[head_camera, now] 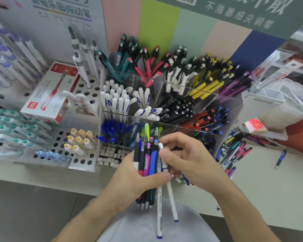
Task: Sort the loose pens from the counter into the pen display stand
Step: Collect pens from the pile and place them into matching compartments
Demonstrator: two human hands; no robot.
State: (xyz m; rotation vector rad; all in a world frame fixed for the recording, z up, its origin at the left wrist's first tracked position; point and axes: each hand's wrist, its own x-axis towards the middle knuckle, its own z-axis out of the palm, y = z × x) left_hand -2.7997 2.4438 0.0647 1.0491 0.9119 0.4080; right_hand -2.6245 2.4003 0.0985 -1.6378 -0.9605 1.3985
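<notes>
Fingers (162, 177) of the left hand (135, 179) are clenched round a bundle of pens (147, 159), held near-upright at lower centre of the head view, clicker ends toward the pen display stand (164, 105). Right hand (185, 158), just right of the bundle, pinches the cap end of a white pen (171, 198) between thumb and forefinger; its long axis runs down toward the bottom edge, blue tip lowest. A second white pen (159, 215) hangs beside it. White pens of that kind fill the stand's compartment (115, 102) directly above the hands. More loose pens (234, 152) lie on the surface (252, 172) at right, nearer the right hand.
</notes>
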